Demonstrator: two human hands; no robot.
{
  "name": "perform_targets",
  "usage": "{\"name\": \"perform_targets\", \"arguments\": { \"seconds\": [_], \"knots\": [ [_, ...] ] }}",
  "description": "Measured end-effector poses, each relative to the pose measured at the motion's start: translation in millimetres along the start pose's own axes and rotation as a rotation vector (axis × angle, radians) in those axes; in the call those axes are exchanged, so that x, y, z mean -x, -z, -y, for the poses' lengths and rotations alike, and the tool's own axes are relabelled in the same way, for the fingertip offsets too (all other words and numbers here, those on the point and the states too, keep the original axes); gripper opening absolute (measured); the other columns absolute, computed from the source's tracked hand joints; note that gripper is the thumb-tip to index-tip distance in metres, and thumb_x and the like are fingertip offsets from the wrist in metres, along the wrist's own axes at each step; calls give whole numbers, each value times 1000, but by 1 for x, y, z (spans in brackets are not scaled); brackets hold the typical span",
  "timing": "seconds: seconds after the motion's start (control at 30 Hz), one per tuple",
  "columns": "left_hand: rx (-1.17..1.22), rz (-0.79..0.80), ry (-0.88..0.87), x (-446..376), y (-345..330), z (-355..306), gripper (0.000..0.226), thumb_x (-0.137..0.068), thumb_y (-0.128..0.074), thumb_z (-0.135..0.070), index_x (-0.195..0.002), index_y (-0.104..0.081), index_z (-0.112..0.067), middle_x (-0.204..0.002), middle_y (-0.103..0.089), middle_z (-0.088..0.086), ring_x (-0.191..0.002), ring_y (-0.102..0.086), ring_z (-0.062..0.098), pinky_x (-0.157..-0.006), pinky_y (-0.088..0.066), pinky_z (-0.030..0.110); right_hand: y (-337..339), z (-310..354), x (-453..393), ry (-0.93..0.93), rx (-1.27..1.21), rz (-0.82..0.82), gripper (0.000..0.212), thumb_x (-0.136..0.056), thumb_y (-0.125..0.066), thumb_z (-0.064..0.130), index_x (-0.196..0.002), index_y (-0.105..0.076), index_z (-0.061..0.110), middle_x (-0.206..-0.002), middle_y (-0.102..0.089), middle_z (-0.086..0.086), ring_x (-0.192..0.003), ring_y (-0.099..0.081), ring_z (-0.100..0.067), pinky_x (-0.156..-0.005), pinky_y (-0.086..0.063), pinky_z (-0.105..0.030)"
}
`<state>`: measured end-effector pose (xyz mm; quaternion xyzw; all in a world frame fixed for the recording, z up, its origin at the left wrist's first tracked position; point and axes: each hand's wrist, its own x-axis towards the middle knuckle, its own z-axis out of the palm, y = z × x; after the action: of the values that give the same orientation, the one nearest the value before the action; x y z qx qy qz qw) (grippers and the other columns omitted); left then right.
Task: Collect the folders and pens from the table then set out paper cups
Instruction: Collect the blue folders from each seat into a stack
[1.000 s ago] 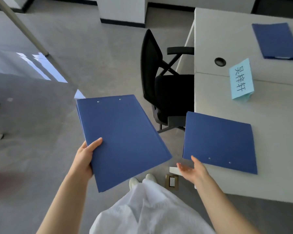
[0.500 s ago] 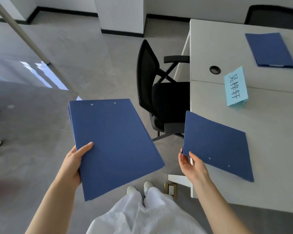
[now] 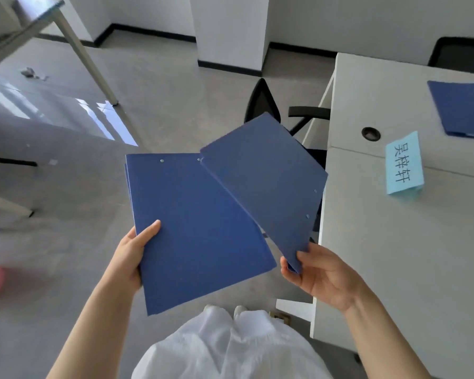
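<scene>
My left hand (image 3: 133, 251) grips a stack of blue folders (image 3: 197, 228) by its left edge, held flat over the floor. My right hand (image 3: 322, 272) pinches the near corner of another blue folder (image 3: 266, 176), which is off the table and tilted, its far end overlapping the top right of the stack. A third blue folder (image 3: 463, 110) lies on the white table (image 3: 394, 255) at the far right. No pens or paper cups are in view.
A light blue folded name card (image 3: 404, 162) stands on the table beside a round cable hole (image 3: 370, 133). A black office chair (image 3: 266, 105) is tucked at the table's left edge, another chair (image 3: 460, 53) at the back. A glossy table (image 3: 39, 119) stands left.
My right hand has taken hold of the folder that lay at the table's near edge and lifted it left, over the stack in my left hand. The view has tilted up.
</scene>
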<state>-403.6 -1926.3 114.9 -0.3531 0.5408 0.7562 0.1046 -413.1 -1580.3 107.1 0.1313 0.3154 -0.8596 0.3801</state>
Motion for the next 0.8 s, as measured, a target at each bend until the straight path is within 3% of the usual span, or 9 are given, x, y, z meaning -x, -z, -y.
{"name": "perform_targets", "arguments": {
  "seconds": [0.1, 0.23, 0.43, 0.53, 0.63, 0.73, 0.8],
  "knots": [
    [17, -3, -14, 1, 2, -3, 36, -88, -64, -36, -121, -63, -21, -108, -74, 4, -84, -74, 22, -64, -59, 35, -4, 15, -6, -93, 340, -43, 46, -76, -71, 5, -120, -58, 2, -106, -66, -18, -90, -65, -29, -78, -57, -38],
    [50, -14, -32, -7, 10, -15, 40, -88, -61, -41, -123, -61, -23, -110, -74, 1, -87, -73, 21, -66, -59, 35, -18, 31, -29, -144, 613, -94, 40, -82, -59, 8, -122, -56, 11, -112, -70, -6, -97, -68, -20, -74, -56, -32],
    [50, -11, -53, -47, 32, -52, 54, -73, -78, -41, -121, -62, -21, -109, -74, 4, -84, -73, 23, -61, -59, 34, -49, 43, -91, -187, 914, -100, 37, -97, -50, 8, -131, -50, 24, -125, -65, 1, -115, -63, -21, -97, -50, -46],
    [47, 15, -47, -80, 45, -85, 56, -66, -81, -37, -117, -64, -20, -108, -74, 6, -83, -74, 24, -60, -59, 35, -85, 46, -140, -179, 1079, -109, 36, -97, -50, 10, -128, -52, 28, -121, -67, 7, -110, -65, -13, -94, -53, -40],
    [55, 21, -16, -111, 59, -117, 36, -80, -73, -24, -115, -63, -18, -103, -75, 7, -80, -74, 25, -59, -59, 35, -119, 53, -189, -158, 1165, -131, 32, -96, -52, 12, -124, -57, 28, -115, -70, 8, -105, -67, -9, -90, -56, -36],
    [46, 34, 9, -145, 79, -151, 31, -85, -68, -21, -116, -63, -17, -105, -74, 8, -82, -73, 26, -62, -59, 36, -147, 61, -237, -123, 1369, -206, 22, -94, -56, 31, -114, -63, 31, -104, -72, 10, -96, -68, -6, -93, -53, -36],
    [34, 50, 15, -171, 94, -179, 32, -84, -68, -20, -116, -63, -17, -105, -74, 8, -83, -73, 27, -62, -59, 37, -164, 66, -273, -76, 1537, -344, 23, -93, -53, 40, -112, -64, 31, -92, -71, 10, -83, -65, -3, -85, -52, -29]
  ]
}}
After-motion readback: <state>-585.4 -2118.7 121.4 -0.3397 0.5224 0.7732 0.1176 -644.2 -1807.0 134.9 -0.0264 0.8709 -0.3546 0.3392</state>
